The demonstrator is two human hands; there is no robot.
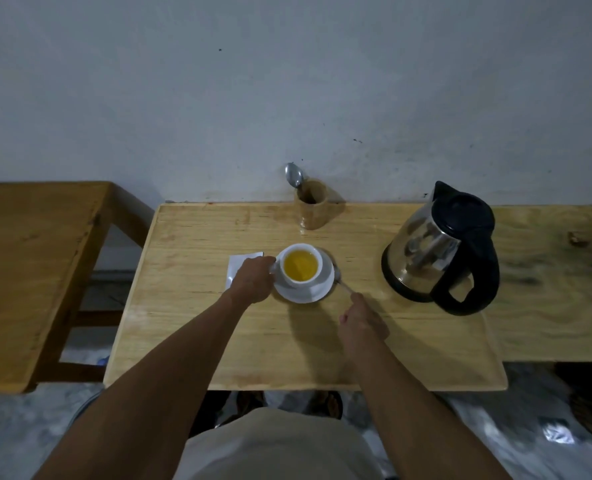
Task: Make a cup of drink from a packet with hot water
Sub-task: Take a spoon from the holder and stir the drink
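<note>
Cup (pixel 301 263) of yellow drink sits on a white saucer (pixel 317 292) on the wooden surface (pixel 190 327). Left hand (pixel 253 278) fingers close on the cup's side, over a white packet (pixel 236 268). Right hand (pixel 362 320) fingers pinch a spoon (pixel 342 284) beside the saucer. Beyond those fingers stands a kettle (pixel 439 247).

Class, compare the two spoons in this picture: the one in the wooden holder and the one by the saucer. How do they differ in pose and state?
The holder spoon stands nearly upright, bowl up, in the wooden holder; the saucer spoon lies low, its bowl at the saucer rim. No hand touches the holder spoon; the right hand grips the saucer spoon's handle. The holder spoon sits by the wall, the saucer spoon mid-table. Both look metal.
</note>
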